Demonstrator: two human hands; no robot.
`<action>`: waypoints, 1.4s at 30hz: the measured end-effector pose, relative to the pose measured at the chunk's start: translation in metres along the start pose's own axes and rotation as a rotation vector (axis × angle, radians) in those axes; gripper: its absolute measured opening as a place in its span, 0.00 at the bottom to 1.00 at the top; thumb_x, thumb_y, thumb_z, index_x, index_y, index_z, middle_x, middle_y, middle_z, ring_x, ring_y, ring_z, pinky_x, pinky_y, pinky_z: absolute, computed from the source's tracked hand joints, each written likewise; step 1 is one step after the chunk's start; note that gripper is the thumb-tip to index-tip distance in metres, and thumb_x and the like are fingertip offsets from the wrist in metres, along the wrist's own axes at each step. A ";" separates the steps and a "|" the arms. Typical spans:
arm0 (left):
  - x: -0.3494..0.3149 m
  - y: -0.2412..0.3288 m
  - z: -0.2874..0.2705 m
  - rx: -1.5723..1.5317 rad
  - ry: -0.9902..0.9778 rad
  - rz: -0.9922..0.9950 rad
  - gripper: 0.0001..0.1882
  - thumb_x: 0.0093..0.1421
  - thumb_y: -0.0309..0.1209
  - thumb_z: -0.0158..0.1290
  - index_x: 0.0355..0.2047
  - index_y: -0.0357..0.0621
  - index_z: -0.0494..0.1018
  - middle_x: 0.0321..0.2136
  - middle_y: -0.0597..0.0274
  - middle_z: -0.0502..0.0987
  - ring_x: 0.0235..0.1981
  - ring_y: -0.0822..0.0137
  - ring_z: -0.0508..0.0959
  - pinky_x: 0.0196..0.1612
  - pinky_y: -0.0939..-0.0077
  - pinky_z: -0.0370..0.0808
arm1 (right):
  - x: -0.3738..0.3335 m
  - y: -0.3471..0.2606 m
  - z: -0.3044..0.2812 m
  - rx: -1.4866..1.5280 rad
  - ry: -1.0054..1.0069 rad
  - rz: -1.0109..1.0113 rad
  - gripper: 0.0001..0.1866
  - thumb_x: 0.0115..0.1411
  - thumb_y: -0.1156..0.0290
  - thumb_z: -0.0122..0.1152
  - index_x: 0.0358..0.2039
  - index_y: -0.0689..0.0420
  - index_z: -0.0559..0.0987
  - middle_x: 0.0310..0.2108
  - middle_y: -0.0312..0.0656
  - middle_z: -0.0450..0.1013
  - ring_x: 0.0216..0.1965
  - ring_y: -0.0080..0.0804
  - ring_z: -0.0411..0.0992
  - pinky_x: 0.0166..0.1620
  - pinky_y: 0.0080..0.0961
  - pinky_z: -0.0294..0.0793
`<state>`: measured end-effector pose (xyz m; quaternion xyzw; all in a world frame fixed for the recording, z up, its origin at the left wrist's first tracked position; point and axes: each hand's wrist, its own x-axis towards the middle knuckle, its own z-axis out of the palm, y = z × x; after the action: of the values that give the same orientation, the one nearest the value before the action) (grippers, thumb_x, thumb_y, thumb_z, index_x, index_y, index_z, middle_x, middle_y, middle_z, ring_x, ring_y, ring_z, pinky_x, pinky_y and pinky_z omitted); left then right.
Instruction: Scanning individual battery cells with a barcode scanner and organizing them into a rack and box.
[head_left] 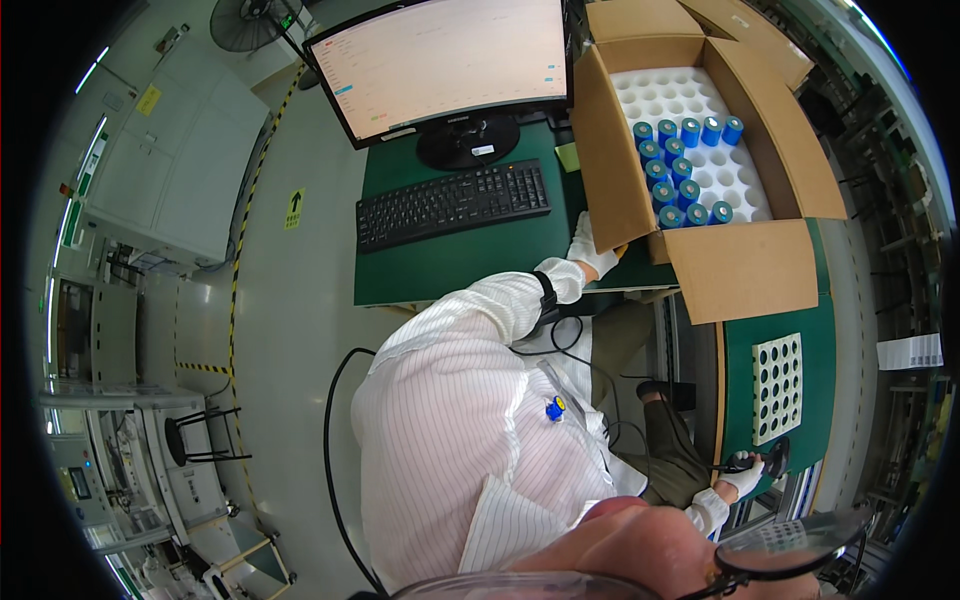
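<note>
My left hand (pixel 592 250), in a whitish glove, is at the desk's front edge beside the near left flap of an open cardboard box (pixel 690 243). That flap hides part of its fingers. Inside the box, several blue cylindrical battery cells (pixel 683 168) stand upright in a white foam tray (pixel 716 180) with round holes. My right hand (pixel 743 476), gloved too, is closed around a black handheld device (pixel 774 458) that looks like a scanner. Just beyond it, a pale tray with round holes (pixel 778 388) lies on a lower green surface (pixel 738 350).
A monitor (pixel 440 65) and a black keyboard (pixel 453 204) occupy the green desk (pixel 400 280). The box's front flap (pixel 745 270) overhangs the lower surface. A black cable (pixel 330 440) loops by my body. Left are a stool (pixel 178 440), cabinets (pixel 165 150) and a fan (pixel 245 22).
</note>
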<state>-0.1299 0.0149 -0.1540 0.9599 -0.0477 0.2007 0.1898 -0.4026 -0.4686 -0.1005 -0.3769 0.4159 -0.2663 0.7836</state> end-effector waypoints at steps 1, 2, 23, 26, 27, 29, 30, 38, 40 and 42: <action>0.000 0.000 0.000 -0.005 -0.009 -0.005 0.21 0.53 0.46 0.57 0.45 0.52 0.74 0.46 0.53 0.72 0.48 0.45 0.68 0.54 0.53 0.64 | -0.001 0.000 0.002 0.002 0.001 -0.001 0.10 0.62 0.69 0.54 0.27 0.59 0.69 0.21 0.39 0.65 0.23 0.31 0.65 0.27 0.25 0.67; 0.000 0.000 -0.001 -0.006 -0.010 -0.002 0.21 0.53 0.46 0.57 0.45 0.52 0.74 0.46 0.53 0.72 0.48 0.45 0.68 0.54 0.53 0.64 | -0.003 0.000 0.003 -0.003 0.006 -0.004 0.09 0.62 0.69 0.53 0.27 0.59 0.69 0.22 0.38 0.65 0.23 0.30 0.64 0.27 0.25 0.66; -0.001 0.004 0.001 -0.001 0.084 0.016 0.15 0.55 0.43 0.55 0.39 0.52 0.75 0.40 0.54 0.74 0.46 0.49 0.70 0.51 0.53 0.65 | -0.007 -0.001 -0.001 -0.018 0.000 -0.025 0.09 0.61 0.69 0.56 0.27 0.59 0.70 0.22 0.38 0.67 0.23 0.30 0.66 0.26 0.25 0.67; 0.007 0.026 0.028 -0.020 0.049 0.052 0.18 0.55 0.46 0.53 0.43 0.54 0.74 0.43 0.53 0.74 0.48 0.46 0.69 0.54 0.51 0.64 | -0.001 -0.013 -0.027 0.008 -0.028 -0.177 0.07 0.59 0.71 0.57 0.27 0.58 0.70 0.22 0.36 0.67 0.22 0.28 0.65 0.26 0.25 0.66; 0.008 0.029 0.043 -0.031 0.006 0.081 0.19 0.55 0.47 0.52 0.44 0.54 0.74 0.45 0.53 0.74 0.50 0.45 0.69 0.54 0.51 0.64 | -0.003 -0.016 -0.042 0.016 -0.083 -0.282 0.06 0.59 0.72 0.57 0.27 0.57 0.70 0.21 0.35 0.66 0.22 0.26 0.64 0.25 0.24 0.66; -0.020 -0.089 0.082 -0.163 0.109 -0.134 0.23 0.55 0.46 0.55 0.47 0.47 0.73 0.45 0.52 0.76 0.50 0.47 0.71 0.53 0.54 0.66 | -0.020 -0.010 0.060 -0.081 -0.018 -0.250 0.07 0.54 0.77 0.61 0.30 0.52 0.72 0.22 0.32 0.66 0.19 0.24 0.65 0.22 0.20 0.66; -0.022 -0.078 0.091 -0.281 0.111 0.027 0.20 0.56 0.43 0.56 0.46 0.47 0.73 0.43 0.49 0.76 0.49 0.48 0.72 0.51 0.58 0.68 | -0.032 -0.028 0.066 -0.016 -0.065 -0.323 0.07 0.55 0.78 0.60 0.31 0.51 0.72 0.22 0.31 0.66 0.18 0.23 0.65 0.21 0.21 0.65; 0.000 -0.008 0.055 -0.052 0.033 0.096 0.28 0.50 0.35 0.62 0.49 0.33 0.70 0.44 0.45 0.77 0.43 0.53 0.79 0.43 0.63 0.77 | -0.079 -0.198 0.145 -0.145 -0.217 -0.768 0.16 0.56 0.73 0.57 0.46 0.62 0.74 0.20 0.33 0.65 0.17 0.21 0.64 0.22 0.19 0.63; 0.001 -0.019 0.055 -0.153 0.047 0.040 0.30 0.50 0.35 0.62 0.51 0.32 0.69 0.43 0.45 0.77 0.40 0.55 0.80 0.39 0.63 0.78 | -0.073 -0.223 0.168 -0.259 -0.231 -0.775 0.15 0.55 0.73 0.59 0.44 0.62 0.75 0.18 0.31 0.66 0.16 0.20 0.64 0.21 0.19 0.63; 0.000 -0.010 0.051 -0.108 0.046 0.064 0.30 0.50 0.35 0.63 0.51 0.32 0.69 0.43 0.46 0.77 0.40 0.55 0.80 0.39 0.65 0.78 | -0.059 -0.231 0.181 -0.480 -0.087 -0.843 0.14 0.54 0.69 0.61 0.40 0.60 0.77 0.19 0.35 0.69 0.19 0.23 0.69 0.24 0.21 0.67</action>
<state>-0.1091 0.0041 -0.2007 0.9413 -0.0850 0.2259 0.2359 -0.3029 -0.4911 0.1806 -0.6934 0.2435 -0.4410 0.5151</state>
